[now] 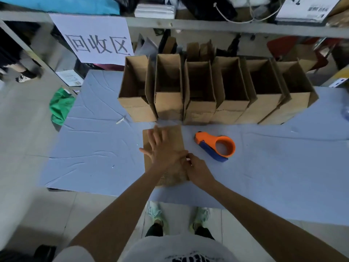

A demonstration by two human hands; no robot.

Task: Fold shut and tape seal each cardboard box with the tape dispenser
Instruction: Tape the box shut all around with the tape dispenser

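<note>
A closed cardboard box (174, 137) lies on the blue table cover in front of me. My left hand (162, 148) rests flat on its top with fingers spread. My right hand (196, 170) presses at the box's near right edge, fingers curled against the cardboard, and part of the box's near end is hidden under both hands. The orange and blue tape dispenser (217, 145) lies on the cover just right of the box, untouched. A strip of clear tape seems to run off the box's far end. Several open cardboard boxes (200, 91) stand in a row behind.
The blue table cover (94, 144) spreads left and right of the box. A green cloth (60, 106) hangs off the table's left edge. A shelf with a white paper sign (96, 40) and clutter rises behind the box row. My feet show below the table's near edge.
</note>
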